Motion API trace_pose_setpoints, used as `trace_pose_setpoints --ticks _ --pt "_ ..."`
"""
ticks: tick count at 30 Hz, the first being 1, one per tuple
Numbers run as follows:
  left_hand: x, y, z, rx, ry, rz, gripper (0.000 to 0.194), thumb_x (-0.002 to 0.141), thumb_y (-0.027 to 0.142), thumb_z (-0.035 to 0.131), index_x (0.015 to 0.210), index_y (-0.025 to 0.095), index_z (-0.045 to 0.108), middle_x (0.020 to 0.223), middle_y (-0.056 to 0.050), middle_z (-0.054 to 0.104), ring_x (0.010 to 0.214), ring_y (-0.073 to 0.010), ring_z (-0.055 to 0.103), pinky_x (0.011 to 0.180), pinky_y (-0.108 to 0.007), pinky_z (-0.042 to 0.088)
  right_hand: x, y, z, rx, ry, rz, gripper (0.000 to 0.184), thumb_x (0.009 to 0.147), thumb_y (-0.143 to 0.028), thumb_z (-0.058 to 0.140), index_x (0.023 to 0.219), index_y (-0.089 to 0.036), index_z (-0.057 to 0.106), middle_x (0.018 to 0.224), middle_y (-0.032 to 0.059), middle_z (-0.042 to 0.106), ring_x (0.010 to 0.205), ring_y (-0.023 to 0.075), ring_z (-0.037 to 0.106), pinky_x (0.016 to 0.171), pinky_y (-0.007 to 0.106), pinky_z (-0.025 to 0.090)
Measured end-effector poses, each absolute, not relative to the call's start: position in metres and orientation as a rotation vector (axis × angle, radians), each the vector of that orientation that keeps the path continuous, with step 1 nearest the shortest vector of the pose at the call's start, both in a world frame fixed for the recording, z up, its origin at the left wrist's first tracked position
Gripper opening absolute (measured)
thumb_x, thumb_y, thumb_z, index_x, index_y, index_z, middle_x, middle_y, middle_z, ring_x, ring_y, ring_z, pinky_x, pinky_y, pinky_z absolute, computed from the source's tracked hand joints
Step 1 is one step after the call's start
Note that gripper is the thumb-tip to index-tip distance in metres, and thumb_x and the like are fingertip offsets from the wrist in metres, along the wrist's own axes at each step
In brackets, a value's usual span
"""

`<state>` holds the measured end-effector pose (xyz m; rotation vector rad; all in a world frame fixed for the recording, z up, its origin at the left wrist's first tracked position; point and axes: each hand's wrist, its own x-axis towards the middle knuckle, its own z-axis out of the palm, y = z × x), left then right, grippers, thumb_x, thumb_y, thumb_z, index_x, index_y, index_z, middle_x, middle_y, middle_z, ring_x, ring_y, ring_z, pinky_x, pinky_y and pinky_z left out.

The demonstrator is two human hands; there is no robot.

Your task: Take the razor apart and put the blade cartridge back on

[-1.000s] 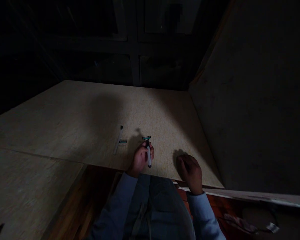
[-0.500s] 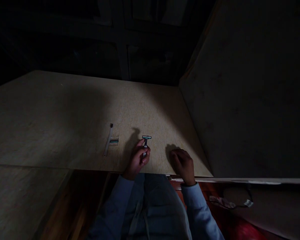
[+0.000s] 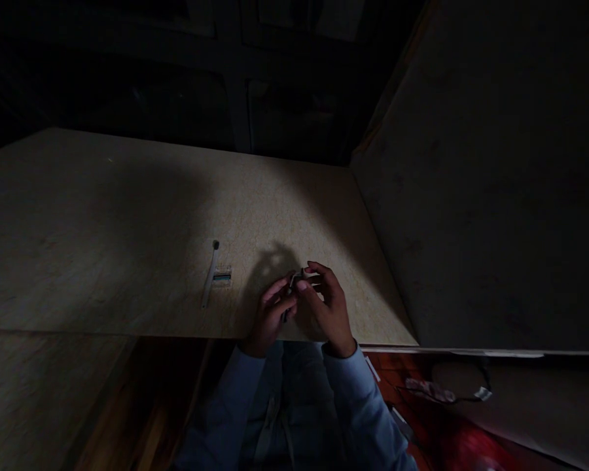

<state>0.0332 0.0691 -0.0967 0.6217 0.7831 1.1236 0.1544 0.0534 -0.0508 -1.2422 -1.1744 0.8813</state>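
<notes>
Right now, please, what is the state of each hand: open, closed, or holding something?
Left hand: closed, holding the slim grey-and-black razor.
Right hand: curled at the razor's far end; whether its grip is closed cannot be told.

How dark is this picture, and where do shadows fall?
Head view: dim, almost black beyond the tabletop; a soft shadow falls beside the left hand; in that same view, the held razor looks murky, its details unclear.

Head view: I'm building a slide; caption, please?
Left hand and right hand meet at a razor; toothbrush and blade cartridge lie on the table.
</notes>
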Motion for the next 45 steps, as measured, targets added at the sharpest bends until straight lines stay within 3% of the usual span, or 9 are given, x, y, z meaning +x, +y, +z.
trace_pose_setpoints --ticks 4,8,12,17,24,31,37,45 --pt "0.035 0.07 -0.099 0.575 0.82 1.172 0.052 0.061 0.029 0.086 0.107 0.016 0.069 0.084 -0.001 0.068 0.058 -0.0076 0.054 0.053 -0.021 0.038 0.149 0.057 -0.06 -1.187 -1.04 1.033 0.029 0.085 -0.04 0.074 0.108 -0.023 0.068 0.105 0.0069 0.072 0.089 0.021 0.067 0.077 0.033 0.055" --pt "0.035 0.071 -0.097 0.658 0.765 1.179 0.039 0.073 0.048 0.078 0.088 0.014 0.068 0.073 -0.001 0.066 0.049 -0.0077 0.05 0.047 -0.023 0.035 0.156 0.056 -0.074 -1.082 -0.909 1.167 0.029 0.085 -0.04 0.074 0.108 -0.023 0.072 0.097 0.0037 0.075 0.088 0.0204 0.069 0.083 0.036 0.055" --pt "0.035 0.07 -0.095 0.755 0.724 1.123 0.041 0.083 0.055 0.069 0.079 0.014 0.064 0.067 0.0 0.06 0.047 -0.0069 0.046 0.046 -0.023 0.032 0.163 0.054 -0.083 -0.993 -0.854 1.314 0.039 0.081 -0.039 0.079 0.116 -0.024 0.073 0.109 0.005 0.076 0.099 0.022 0.07 0.096 0.041 0.053" --pt "0.033 0.068 -0.094 0.801 0.713 1.048 0.042 0.082 0.056 0.071 0.075 0.015 0.06 0.06 0.002 0.056 0.046 -0.0069 0.043 0.046 -0.023 0.031 0.165 0.05 -0.086 -0.915 -0.806 1.345 0.04 0.077 -0.039 0.083 0.114 -0.028 0.075 0.118 0.0058 0.075 0.11 0.0255 0.068 0.103 0.045 0.05" --pt "0.028 0.067 -0.094 0.87 0.697 0.983 0.037 0.079 0.05 0.075 0.077 0.015 0.063 0.058 0.001 0.058 0.047 -0.0088 0.049 0.048 -0.024 0.034 0.172 0.045 -0.095 -0.878 -0.762 1.348 0.039 0.071 -0.043 0.086 0.105 -0.027 0.078 0.098 0.0042 0.078 0.087 0.0234 0.071 0.091 0.044 0.054" --pt "0.027 0.065 -0.092 0.85 0.714 0.965 0.039 0.073 0.051 0.078 0.072 0.015 0.062 0.062 0.0 0.061 0.043 -0.0087 0.049 0.043 -0.023 0.035 0.174 0.041 -0.095 -0.786 -0.809 1.441 0.045 0.071 -0.044 0.085 0.112 -0.027 0.075 0.108 0.0068 0.076 0.098 0.0259 0.069 0.092 0.044 0.053" --pt "0.025 0.069 -0.09 0.922 0.712 0.888 0.04 0.071 0.052 0.078 0.068 0.014 0.065 0.061 -0.001 0.061 0.043 -0.0079 0.047 0.043 -0.023 0.033 0.174 0.039 -0.098 -0.835 -0.785 1.394 0.048 0.062 -0.05 0.086 0.102 -0.024 0.075 0.092 0.0059 0.073 0.081 0.0231 0.065 0.078 0.039 0.054" --pt "0.024 0.075 -0.086 0.936 0.716 0.841 0.033 0.074 0.045 0.077 0.072 0.014 0.068 0.059 -0.001 0.06 0.042 -0.0074 0.045 0.043 -0.023 0.031 0.172 0.041 -0.099 -0.82 -0.799 1.389 0.047 0.068 -0.051 0.081 0.105 -0.024 0.071 0.087 0.004 0.068 0.074 0.0201 0.061 0.075 0.037 0.052"
